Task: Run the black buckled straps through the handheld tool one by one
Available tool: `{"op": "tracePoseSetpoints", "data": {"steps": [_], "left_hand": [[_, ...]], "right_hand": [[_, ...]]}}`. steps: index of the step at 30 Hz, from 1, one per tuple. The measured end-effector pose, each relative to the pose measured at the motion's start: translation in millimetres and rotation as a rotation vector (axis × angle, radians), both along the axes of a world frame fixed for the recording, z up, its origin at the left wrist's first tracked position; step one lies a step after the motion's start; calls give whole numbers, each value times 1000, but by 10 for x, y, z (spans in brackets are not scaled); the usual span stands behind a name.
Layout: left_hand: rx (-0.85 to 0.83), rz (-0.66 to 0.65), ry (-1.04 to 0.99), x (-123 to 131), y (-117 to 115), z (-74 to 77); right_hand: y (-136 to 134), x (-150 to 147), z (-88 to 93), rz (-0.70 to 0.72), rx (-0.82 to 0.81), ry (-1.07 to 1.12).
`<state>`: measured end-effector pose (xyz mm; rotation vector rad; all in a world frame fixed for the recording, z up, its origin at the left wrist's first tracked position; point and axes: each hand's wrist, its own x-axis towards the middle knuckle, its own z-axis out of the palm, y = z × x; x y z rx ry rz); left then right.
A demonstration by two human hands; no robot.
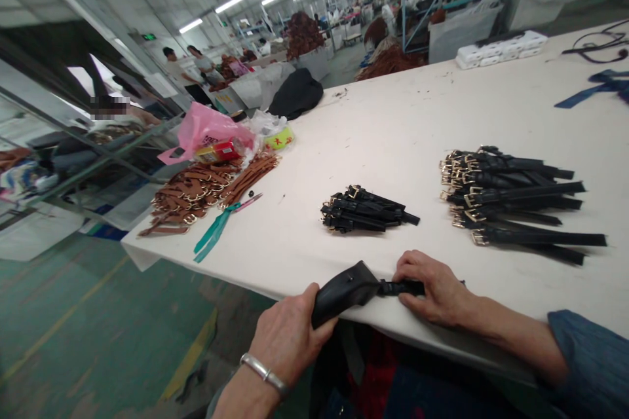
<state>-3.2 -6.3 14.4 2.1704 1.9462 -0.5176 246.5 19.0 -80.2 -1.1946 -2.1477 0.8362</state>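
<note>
At the near edge of the white table (393, 131), my left hand (287, 334) is closed round the wide end of a black leather piece (344, 291). A silver bangle sits on that wrist. My right hand (435, 288) presses down on the narrow strap end of the same piece, fingers curled on it. Just beyond my hands lies a small pile of short black straps (366, 211) with gold buckles. To the right sits a larger pile of long black straps (511, 203) with gold buckles.
A heap of brown leather straps (206, 190) lies at the table's left corner beside teal ribbon (216, 230), a pink plastic bag (206, 127) and a red packet. A black cloth, a white power strip (501, 49) and blue ribbon lie farther back. People stand at distant tables.
</note>
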Motion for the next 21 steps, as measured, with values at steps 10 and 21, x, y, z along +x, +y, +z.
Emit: {"op": "tracePoseSetpoints", "data": {"steps": [10,21], "left_hand": [[-36,84,30,-62,-53,50],[-114,42,-29,222,-265,225]], "right_hand": [[-28,-4,-1,-7,-17,27],[-29,-9,-58,-67,-39,12]]}}
